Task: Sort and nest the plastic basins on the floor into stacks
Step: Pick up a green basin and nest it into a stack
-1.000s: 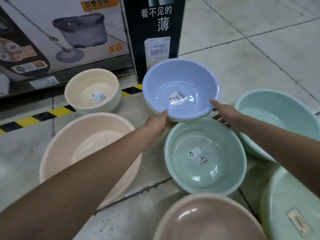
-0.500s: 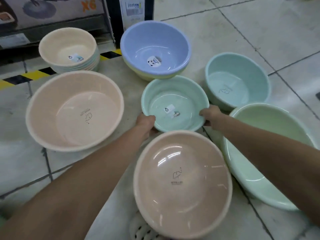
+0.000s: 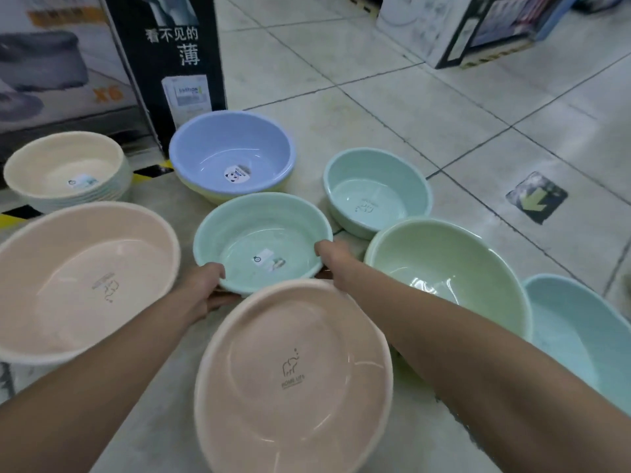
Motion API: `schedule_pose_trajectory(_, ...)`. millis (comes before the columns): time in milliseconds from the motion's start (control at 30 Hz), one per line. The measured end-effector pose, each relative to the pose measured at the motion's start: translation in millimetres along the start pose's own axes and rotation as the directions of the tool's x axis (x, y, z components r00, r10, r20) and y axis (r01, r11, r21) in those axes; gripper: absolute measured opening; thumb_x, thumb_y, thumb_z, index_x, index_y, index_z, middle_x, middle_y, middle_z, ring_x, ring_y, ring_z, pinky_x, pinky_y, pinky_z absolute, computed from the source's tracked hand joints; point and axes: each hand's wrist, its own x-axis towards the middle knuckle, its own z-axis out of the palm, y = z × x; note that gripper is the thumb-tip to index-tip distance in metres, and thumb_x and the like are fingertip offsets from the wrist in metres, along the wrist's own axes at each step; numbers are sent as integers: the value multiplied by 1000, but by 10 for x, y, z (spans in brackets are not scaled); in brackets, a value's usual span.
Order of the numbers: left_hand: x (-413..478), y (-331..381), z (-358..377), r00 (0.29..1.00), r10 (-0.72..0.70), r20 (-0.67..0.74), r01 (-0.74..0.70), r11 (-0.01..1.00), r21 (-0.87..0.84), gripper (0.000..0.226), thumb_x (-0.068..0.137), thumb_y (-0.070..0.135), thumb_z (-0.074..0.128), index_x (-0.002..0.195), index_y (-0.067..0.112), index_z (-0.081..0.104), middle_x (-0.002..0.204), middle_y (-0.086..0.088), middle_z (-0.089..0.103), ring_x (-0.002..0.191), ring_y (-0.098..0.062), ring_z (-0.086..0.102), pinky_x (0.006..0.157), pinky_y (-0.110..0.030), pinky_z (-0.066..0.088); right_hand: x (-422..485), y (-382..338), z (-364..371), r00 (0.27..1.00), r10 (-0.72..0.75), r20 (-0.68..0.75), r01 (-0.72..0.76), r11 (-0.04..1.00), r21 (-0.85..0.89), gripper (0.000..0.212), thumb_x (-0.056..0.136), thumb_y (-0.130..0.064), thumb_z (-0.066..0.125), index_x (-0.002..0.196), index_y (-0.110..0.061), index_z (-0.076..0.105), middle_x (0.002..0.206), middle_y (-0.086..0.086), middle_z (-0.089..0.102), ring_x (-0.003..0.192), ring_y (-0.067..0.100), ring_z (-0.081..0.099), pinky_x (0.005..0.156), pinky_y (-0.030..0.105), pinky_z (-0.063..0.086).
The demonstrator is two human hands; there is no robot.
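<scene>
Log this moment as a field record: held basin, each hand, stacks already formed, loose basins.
held: mint basin, upright, sticker inside
left: left hand grips its near-left rim
right: right hand grips its right rim
stacks: blue basin nested in a yellow basin; cream stack at far left
loose: large pink basin, near pink basin, teal basin, green basin, pale blue basin

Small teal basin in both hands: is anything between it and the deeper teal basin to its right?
Nothing visible. Only bare floor separates the small teal basin from the deeper teal basin. The right hand grips its rim on that side.
</scene>
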Motion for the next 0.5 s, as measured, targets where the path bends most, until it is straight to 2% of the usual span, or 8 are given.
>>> schedule_pose_trajectory(67,41,-29,27,1000,14,-17,-14,1000,19,31,90,2,40,120,6,49,86,-16,64,36,-20,65,68,-38,58,-18,24,-31,998,-49,-29,48,999,-26,40,83,-15,54,121,-7,62,110,18,69,89,36,71,62,42,63)
schedule_pose_trajectory(167,80,-77,92,998,45,-32,-44,999,12,38,88,5,41,124,9,51,108,-17,66,45,-22,68,93,-44,51,-53,37,-76,992,-116,-48,115,993,-29,39,86,-17,51,123,-10,64,110,16,70,90,36,71,67,46,64)
schedule_pose_trajectory(200,71,-82,122,998,54,-36,-55,998,-7,39,89,5,41,126,9,51,112,-16,65,51,-23,69,92,-45,54,-68,33,-92,989,-136,-49,135,990,-32,41,86,-18,51,124,-12,65,111,15,70,90,36,71,68,48,64)
schedule_pose_trajectory(233,45,-82,150,997,59,-44,-60,998,-24,40,90,5,40,128,10,51,114,-15,64,57,-23,69,81,-43,60,-64,35,-98,988,-151,-42,149,988,-36,41,86,-19,51,125,-15,65,111,14,70,91,36,71,69,49,63)
schedule_pose_trajectory(300,-5,-71,197,996,71,-47,-73,997,-40,45,93,4,39,137,6,48,117,-16,62,68,-23,65,49,-35,59,-48,64,-105,986,-159,-45,157,986,-49,45,81,-25,51,124,-19,65,111,12,70,94,36,70,70,51,63)
schedule_pose_trajectory(333,-39,-61,225,996,77,-49,-79,996,-43,46,94,3,39,139,5,47,118,-16,61,72,-24,63,38,-33,56,26,108,-105,985,-160,-58,156,985,-67,50,75,-30,51,122,-20,66,111,12,70,95,36,70,73,52,63)
schedule_pose_trajectory(400,-78,-58,259,994,92,-64,-95,994,-48,46,95,0,38,141,2,46,118,-17,59,83,-31,65,33,-30,52,99,170,-127,986,-156,-63,148,982,-116,57,66,-34,51,119,-21,67,110,11,72,96,35,70,81,50,61)
schedule_pose_trajectory(500,-91,-107,233,992,101,-80,-107,992,-68,49,92,-3,39,141,3,45,131,-19,60,98,-36,66,32,-31,52,-67,147,-178,987,-163,4,161,973,-166,50,73,-26,59,121,-17,67,113,10,72,97,31,70,85,43,61)
